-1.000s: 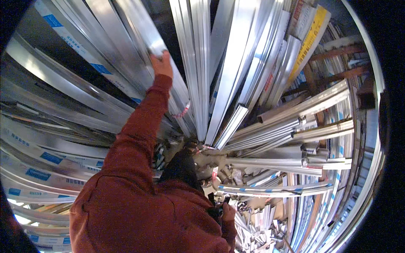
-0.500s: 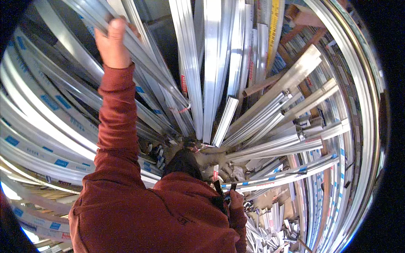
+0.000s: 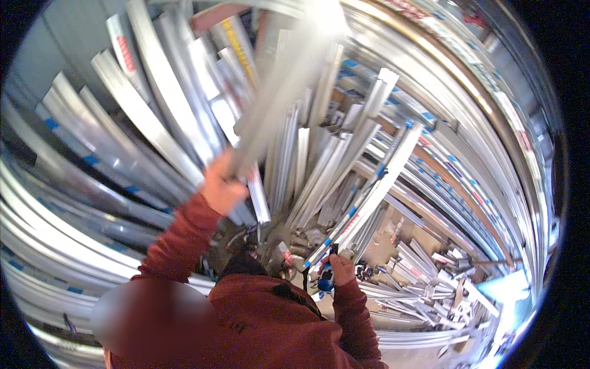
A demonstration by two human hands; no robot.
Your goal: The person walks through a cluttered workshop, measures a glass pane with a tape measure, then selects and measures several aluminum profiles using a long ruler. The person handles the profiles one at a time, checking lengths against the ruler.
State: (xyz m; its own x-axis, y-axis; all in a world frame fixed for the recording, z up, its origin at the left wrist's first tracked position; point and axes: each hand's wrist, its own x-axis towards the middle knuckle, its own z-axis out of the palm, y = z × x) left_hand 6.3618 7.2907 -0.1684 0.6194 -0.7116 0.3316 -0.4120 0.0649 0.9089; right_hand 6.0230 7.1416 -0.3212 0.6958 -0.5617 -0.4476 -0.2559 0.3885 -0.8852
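My left hand (image 3: 224, 184) is closed around the lower part of a long grey metal profile (image 3: 276, 98). The profile tilts up and right, its top end smeared by motion and bright light. In my right hand (image 3: 341, 269), held low in front of my body, is a small blue and black object (image 3: 326, 280) whose kind I cannot make out. A white profile with blue tape (image 3: 375, 187) leans just beyond that hand, its lower end close to the fingers. Behind my left hand stand several upright silver profiles (image 3: 178, 111).
Bundles of long profiles (image 3: 67, 209) curve along the left side. More stock fills a rack (image 3: 455, 166) on the right. Short offcuts (image 3: 430, 289) lie heaped on the floor at lower right. A yellow-marked strip (image 3: 238, 49) stands at the back.
My left hand has come down and right from high among the profiles, bringing a long profile with it. The view has turned right. My right hand still holds its small object.
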